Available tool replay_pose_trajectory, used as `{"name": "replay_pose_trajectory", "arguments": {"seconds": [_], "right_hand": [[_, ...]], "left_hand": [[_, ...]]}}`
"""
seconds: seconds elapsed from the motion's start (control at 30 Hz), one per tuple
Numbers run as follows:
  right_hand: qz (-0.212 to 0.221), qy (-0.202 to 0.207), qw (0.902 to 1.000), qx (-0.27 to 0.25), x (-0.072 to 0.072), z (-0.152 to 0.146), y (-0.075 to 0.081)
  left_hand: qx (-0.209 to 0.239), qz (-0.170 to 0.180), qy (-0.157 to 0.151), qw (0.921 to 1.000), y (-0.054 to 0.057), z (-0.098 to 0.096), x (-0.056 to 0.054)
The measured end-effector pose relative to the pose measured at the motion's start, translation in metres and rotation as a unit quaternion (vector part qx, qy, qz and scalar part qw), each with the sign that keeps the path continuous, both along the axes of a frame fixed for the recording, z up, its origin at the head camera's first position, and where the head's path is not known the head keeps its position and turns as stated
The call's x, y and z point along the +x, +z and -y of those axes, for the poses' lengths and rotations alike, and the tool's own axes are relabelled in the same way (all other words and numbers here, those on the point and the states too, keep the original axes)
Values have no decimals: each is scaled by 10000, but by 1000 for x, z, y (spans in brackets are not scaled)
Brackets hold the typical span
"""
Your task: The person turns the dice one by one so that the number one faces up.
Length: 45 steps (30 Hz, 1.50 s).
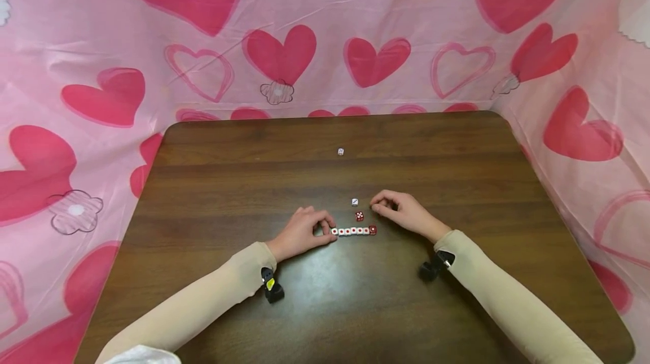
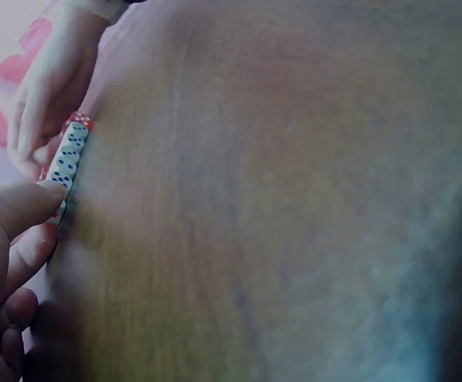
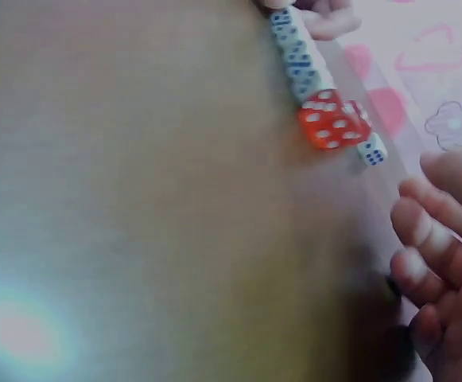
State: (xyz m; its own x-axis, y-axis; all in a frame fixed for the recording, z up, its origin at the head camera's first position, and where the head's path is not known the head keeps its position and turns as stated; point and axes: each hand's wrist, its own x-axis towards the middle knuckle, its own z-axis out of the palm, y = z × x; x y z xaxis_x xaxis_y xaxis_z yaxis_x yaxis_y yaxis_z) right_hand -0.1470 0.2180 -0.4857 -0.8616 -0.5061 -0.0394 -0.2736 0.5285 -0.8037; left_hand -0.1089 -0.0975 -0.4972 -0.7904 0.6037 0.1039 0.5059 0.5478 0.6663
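Several white dice (image 1: 347,231) stand in a straight row on the table, each with a red pip on top, and a translucent red die (image 1: 373,229) ends the row at the right. My left hand (image 1: 303,232) pinches the white die at the row's left end between thumb and forefinger; the thumb (image 2: 36,200) shows on its near side. Behind the row lie a second red die (image 1: 359,216) and a loose white die (image 1: 355,202). To the right of these, my right hand (image 1: 406,214) hovers with loosely curled fingers, holding nothing.
Farther back on the brown wooden table (image 1: 244,155) sits another white die (image 1: 341,152). A pink cloth with hearts (image 1: 376,62) hangs behind the table and along both sides. A black wrist camera (image 1: 430,269) is strapped below each hand.
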Motion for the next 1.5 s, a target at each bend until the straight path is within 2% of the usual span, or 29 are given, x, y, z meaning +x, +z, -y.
{"name": "replay_pose_trajectory", "arguments": {"seconds": [0.17,0.4,0.53,0.63,0.8,0.97,1.07,1.23,1.33,1.5], "right_hand": [[-119,-197,9997,129,-36,11,4],[-362,-365,9986,104,-92,27,0],[-371,-497,9980,78,-114,39,0],[-436,-689,9966,137,-125,49,-1],[-388,-1029,9937,197,-135,68,-2],[-527,-1036,9901,787,-141,83,-4],[-637,-867,9897,945,-142,83,-3],[-720,-359,9951,578,-143,69,-6],[-667,-316,9966,356,-143,65,-7],[-586,-320,9973,306,-143,62,-6]], "left_hand": [[78,-177,-52,9998,1,-2,-2],[-1,-149,-48,9999,-1,-3,-1],[50,-155,-22,9999,0,-2,2],[84,-178,-29,9998,1,-2,3],[50,-177,-56,9998,0,-4,2],[4,-94,-47,9999,1,-3,1],[-54,-43,-17,10000,1,-2,1],[-41,-64,-27,10000,1,-2,1],[-9,-67,-39,10000,2,-3,2],[-17,0,-33,10000,3,-3,3]]}}
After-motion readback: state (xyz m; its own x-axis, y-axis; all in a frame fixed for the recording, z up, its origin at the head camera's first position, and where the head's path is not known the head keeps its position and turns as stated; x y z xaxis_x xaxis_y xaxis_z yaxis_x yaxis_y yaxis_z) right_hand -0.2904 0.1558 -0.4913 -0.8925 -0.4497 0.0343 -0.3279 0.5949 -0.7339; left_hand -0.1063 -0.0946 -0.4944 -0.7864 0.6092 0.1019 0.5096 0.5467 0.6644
